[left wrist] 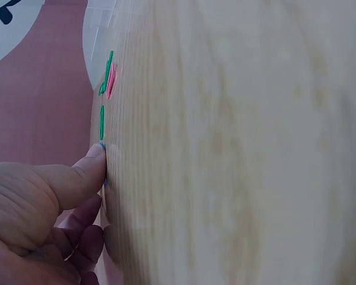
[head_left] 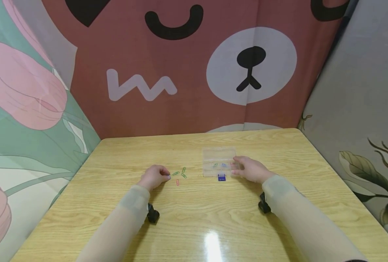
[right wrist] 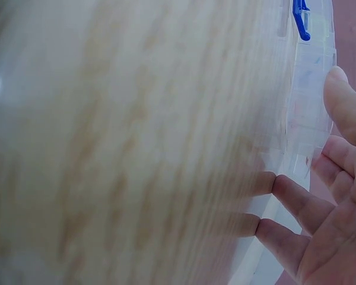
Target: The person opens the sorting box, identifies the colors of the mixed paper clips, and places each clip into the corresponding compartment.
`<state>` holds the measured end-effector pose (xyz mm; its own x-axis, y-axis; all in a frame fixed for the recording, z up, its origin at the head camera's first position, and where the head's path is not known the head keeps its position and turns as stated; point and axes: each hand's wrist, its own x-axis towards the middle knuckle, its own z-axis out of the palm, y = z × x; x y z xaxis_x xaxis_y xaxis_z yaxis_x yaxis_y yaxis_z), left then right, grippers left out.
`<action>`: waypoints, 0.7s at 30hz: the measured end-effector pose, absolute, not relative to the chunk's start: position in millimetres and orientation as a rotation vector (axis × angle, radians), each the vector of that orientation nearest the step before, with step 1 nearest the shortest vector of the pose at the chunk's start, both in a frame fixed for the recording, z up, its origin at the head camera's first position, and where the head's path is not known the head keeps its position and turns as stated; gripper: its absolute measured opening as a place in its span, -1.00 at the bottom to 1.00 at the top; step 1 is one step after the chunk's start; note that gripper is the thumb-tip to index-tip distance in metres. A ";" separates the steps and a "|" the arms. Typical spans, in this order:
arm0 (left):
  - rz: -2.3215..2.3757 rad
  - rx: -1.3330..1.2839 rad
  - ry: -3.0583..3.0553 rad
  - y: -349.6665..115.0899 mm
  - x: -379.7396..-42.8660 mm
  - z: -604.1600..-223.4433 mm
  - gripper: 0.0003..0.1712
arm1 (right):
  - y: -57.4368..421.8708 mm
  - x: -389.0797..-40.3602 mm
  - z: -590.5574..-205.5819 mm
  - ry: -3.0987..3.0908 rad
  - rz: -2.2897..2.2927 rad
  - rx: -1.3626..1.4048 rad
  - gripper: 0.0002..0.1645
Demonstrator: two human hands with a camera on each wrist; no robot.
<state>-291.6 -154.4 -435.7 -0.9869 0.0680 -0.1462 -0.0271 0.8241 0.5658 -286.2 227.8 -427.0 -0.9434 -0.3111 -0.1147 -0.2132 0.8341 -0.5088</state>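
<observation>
Near the table's middle my left hand point(head_left: 153, 177) has thumb and fingertips together on a small blue paper clip point(left wrist: 102, 145), mostly hidden by the thumb. Right beside it lie several green paper clips point(head_left: 176, 173) and a pink paper clip point(head_left: 177, 182). A clear plastic box point(head_left: 207, 173) stands to the right, its lid point(head_left: 218, 153) laid back and a blue latch point(head_left: 221, 177) at its front. Inside it show a few green and blue clips. My right hand point(head_left: 251, 170) holds the box's right end, thumb at the rim, lower fingertips on the table.
The wooden table point(head_left: 194, 211) ends at a back edge against a red cloth with a bear face point(head_left: 180, 109). Patterned cloths hang at the left and right. A black wrist camera point(head_left: 152, 214) sits under the left forearm, another point(head_left: 264, 203) under the right.
</observation>
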 end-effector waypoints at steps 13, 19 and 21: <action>0.922 -0.044 2.825 -155.5 -290.7 -436.4 -0.87 | 227.3 -287.8 -428.4 2.817 -0.761 -0.387 -0.15; 0.981 -0.046 2.831 -153.1 -290.4 -434.0 -0.85 | 228.5 -287.2 -428.3 2.814 -0.770 -0.394 -0.14; 1.001 -0.039 2.835 -152.5 -291.6 -434.5 -0.85 | 228.8 -287.6 -428.7 2.816 -0.768 -0.401 -0.14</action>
